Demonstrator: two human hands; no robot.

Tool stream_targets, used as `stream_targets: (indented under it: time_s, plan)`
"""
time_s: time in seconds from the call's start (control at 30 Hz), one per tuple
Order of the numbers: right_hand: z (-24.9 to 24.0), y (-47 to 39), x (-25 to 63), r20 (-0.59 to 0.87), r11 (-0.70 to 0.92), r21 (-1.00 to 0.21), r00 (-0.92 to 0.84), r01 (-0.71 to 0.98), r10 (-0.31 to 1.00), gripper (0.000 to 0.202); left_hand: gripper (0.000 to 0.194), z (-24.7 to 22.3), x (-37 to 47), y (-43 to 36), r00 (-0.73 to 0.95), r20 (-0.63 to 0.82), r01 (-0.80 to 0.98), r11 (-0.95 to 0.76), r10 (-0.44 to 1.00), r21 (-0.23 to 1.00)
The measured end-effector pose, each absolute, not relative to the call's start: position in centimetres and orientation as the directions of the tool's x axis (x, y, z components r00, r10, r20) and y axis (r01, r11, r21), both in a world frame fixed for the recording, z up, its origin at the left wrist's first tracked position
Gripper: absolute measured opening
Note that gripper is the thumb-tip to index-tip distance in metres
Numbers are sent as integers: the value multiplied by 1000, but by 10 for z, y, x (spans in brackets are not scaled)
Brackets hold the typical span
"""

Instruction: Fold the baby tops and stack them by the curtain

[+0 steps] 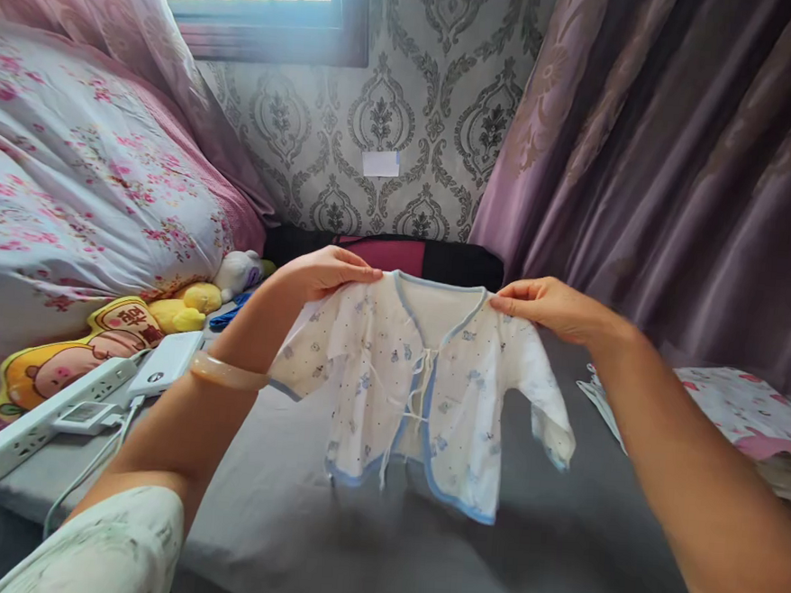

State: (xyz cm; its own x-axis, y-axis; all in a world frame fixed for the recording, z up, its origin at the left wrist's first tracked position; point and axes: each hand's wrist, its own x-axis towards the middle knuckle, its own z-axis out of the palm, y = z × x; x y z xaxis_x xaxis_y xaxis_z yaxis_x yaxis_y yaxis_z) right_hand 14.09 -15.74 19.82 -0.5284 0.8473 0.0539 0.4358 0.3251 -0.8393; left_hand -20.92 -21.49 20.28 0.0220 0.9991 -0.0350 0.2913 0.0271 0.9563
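A small white baby shirt with blue edging, faint blue animal prints and tie strings down the front hangs spread out in the air. My left hand pinches its left shoulder beside the neckline. At the other shoulder, my right hand grips the cloth between thumb and fingers. Both sleeves droop outward, and the front edges part a little below the ties. Beneath the shirt lies a grey-covered surface.
Along the left edge are a white power strip, a white power bank, cables and plush toys against floral bedding. Folded printed cloth lies at the right. A black and red item rests against the wall.
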Motion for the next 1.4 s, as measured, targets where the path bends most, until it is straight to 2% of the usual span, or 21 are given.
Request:
stream_targets:
  time_s: [0.07,0.13,0.23,0.37,0.47,0.67,0.93,1.4]
  plan:
    - [169,-136,136,-7,299,-824,-536,481,844,52,41,174,-210,-195,16,-100,348,88,995,933]
    - [136,-115,130,-24,313,-775,-522,548,853,47,38,142,-207,-177,-23,-144,488,137,989,862]
    - [92,-95,118,-4,354,-641,-463,681,886,33,28,99,-195,-158,-123,-161,637,202,979,744]
    - [59,-87,106,14,381,-429,-415,819,910,23,21,61,-177,-144,-189,-136,673,229,973,703]
    - [49,-85,104,47,425,-346,-437,837,898,24,18,44,-173,-135,-215,-135,722,250,967,646]
    - [30,-66,105,55,427,-320,-433,846,900,26,25,24,-180,-113,-209,-81,786,216,975,579]
    - [11,-28,98,33,407,-319,-419,856,907,27,29,19,-184,-83,-161,18,858,131,987,496]
    - [9,20,80,28,328,-308,-336,893,942,27,26,21,-193,-30,-220,12,843,184,975,506]
